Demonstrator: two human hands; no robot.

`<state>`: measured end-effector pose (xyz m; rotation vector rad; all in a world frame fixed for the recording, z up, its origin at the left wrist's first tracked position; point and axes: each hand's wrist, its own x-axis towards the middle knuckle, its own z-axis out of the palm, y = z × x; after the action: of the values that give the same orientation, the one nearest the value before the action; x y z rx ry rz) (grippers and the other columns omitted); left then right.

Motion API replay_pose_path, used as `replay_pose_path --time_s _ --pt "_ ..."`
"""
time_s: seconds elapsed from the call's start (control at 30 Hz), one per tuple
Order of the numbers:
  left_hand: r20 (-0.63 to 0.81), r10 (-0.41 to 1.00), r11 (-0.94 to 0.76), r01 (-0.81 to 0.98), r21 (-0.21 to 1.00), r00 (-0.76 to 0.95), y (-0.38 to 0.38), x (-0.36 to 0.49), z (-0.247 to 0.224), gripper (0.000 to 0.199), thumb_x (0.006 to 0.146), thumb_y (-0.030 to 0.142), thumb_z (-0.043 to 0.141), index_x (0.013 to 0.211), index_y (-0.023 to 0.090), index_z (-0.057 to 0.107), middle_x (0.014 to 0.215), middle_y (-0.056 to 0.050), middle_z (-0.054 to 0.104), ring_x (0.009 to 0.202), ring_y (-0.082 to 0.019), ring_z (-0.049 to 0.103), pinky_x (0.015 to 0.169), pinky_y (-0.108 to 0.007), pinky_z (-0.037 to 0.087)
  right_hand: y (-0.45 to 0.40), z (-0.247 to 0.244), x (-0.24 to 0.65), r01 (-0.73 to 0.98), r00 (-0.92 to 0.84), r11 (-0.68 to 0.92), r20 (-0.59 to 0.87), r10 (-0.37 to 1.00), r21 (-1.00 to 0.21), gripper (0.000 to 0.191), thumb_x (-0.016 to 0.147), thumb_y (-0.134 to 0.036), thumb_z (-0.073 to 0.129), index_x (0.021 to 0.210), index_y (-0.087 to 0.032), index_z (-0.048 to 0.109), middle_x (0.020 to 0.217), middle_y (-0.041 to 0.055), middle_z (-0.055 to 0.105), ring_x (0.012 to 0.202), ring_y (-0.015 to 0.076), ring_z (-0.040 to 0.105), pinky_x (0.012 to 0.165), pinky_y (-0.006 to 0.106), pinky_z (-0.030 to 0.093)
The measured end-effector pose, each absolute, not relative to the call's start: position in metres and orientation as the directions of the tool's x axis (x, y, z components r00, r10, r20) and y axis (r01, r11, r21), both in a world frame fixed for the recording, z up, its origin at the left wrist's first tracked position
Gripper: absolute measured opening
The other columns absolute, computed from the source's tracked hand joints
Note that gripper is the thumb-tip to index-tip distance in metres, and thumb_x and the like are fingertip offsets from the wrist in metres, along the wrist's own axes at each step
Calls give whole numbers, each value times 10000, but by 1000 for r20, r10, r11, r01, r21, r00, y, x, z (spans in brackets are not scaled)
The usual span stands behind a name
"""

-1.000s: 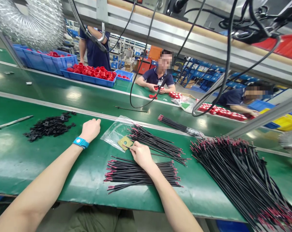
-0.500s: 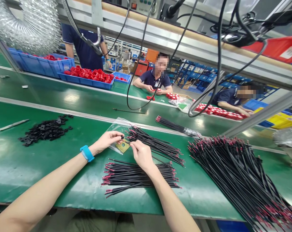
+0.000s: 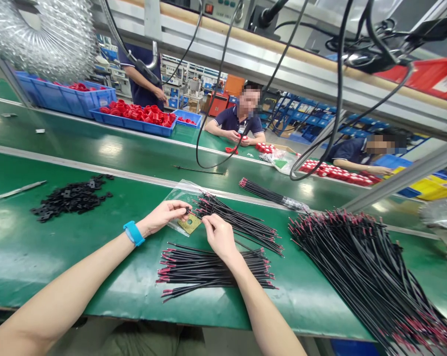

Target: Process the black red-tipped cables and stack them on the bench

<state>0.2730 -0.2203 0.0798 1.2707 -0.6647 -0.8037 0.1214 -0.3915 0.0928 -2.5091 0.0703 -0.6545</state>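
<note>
My left hand (image 3: pixel 174 212) is closed in a pinch on a small black plastic clip (image 3: pixel 187 210). Facing it, my right hand (image 3: pixel 219 234) pinches a black cable whose end points at the clip; most of that cable is hidden by my fingers. Below the hands lies a yellowish square plate (image 3: pixel 189 224) with a round hole, on a clear plastic bag (image 3: pixel 179 192). Black cables with red wire ends form one pile (image 3: pixel 241 217) behind my right hand. Another row of cables (image 3: pixel 197 267) lies under my right wrist.
A heap of black clips (image 3: pixel 73 198) lies at the left, near a silvery pen-like tool (image 3: pixel 16 192). At the right sits a large cable pile (image 3: pixel 364 267). Blue bins with red parts (image 3: pixel 138 118) stand across the bench. Loose black leads (image 3: pixel 198 143) hang overhead. Several co-workers are beyond.
My left hand has shifted slightly right with the clip, and red wire now shows between clip and right hand. Across the bench, the standing co-worker's arm has moved.
</note>
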Motion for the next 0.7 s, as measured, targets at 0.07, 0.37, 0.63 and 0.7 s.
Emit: replay_pose_path --time_s 0.07,0.37,0.63,0.7 --pt "12 -829 102 129 986 560 -220 273 80 390 807 364 704 1092 100 661 849 -80 697 746 -136 621 785 -276 494 -392 93 122 89 882 -826 429 -194 -557 263 980 -259 444 884 -205 682 825 23 643 735 128 595 710 210 408" --pt "15 -838 39 33 999 546 -213 277 84 347 770 346 735 1032 120 707 960 -93 697 818 -157 622 814 -286 495 -401 79 133 38 942 -466 187 -277 -884 303 907 -345 532 731 -146 677 603 10 581 563 129 531 551 223 399" --pt "-28 -827 13 69 998 562 -216 275 83 364 740 352 759 1007 110 709 900 -87 709 770 -162 644 806 -321 521 -393 91 124 249 814 -875 579 -43 -415 215 965 -230 497 982 -172 704 901 53 661 803 144 601 727 244 435" --pt "-34 -839 1 65 998 543 -219 270 82 363 730 349 768 993 105 713 915 -92 712 804 -176 655 823 -337 525 -392 89 124 274 790 -924 611 58 -266 227 974 -199 472 999 -163 695 920 64 660 826 151 598 729 248 429"
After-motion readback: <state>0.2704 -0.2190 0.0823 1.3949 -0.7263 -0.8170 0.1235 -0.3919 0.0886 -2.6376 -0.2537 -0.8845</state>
